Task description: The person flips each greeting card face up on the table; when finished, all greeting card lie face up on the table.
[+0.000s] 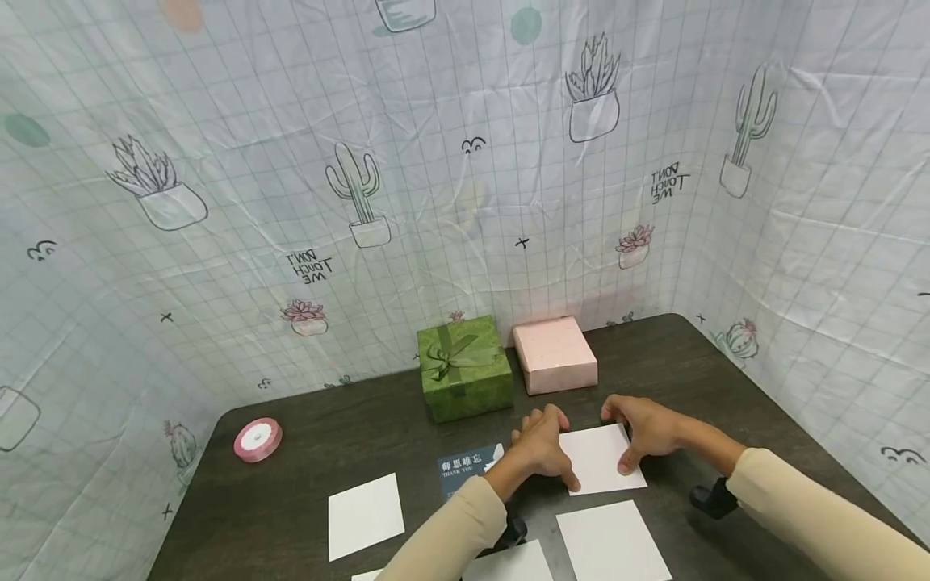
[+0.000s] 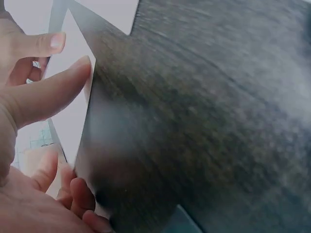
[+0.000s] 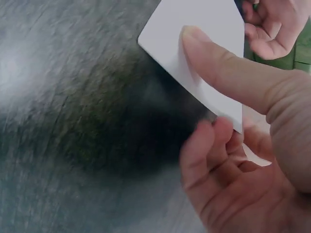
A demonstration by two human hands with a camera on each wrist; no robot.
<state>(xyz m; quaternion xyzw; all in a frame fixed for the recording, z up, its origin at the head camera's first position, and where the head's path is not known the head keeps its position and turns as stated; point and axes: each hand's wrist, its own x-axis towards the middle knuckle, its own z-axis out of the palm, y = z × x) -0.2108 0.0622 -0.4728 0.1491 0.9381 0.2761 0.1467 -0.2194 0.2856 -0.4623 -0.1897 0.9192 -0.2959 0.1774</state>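
Both hands hold one white square card (image 1: 599, 461) between them, over the right part of the dark table (image 1: 320, 428). My left hand (image 1: 540, 446) grips its left side; in the left wrist view the thumb lies across the card (image 2: 73, 121), with fingers at its edge. At the opposite side, my right hand (image 1: 647, 428) pinches the card (image 3: 214, 22), thumb flat on its face and fingers curled behind in the right wrist view. Beside the left hand lies a blue "THANK YOU" card (image 1: 459, 466), partly hidden by the left arm.
Nearer me lie more white cards, one at left (image 1: 365, 516), one at right (image 1: 613, 542) and one at the front edge of view (image 1: 512, 566). A green gift box with a bow (image 1: 468, 379) and a pink box (image 1: 555, 351) stand behind. A pink ribbon roll (image 1: 257, 440) lies far left.
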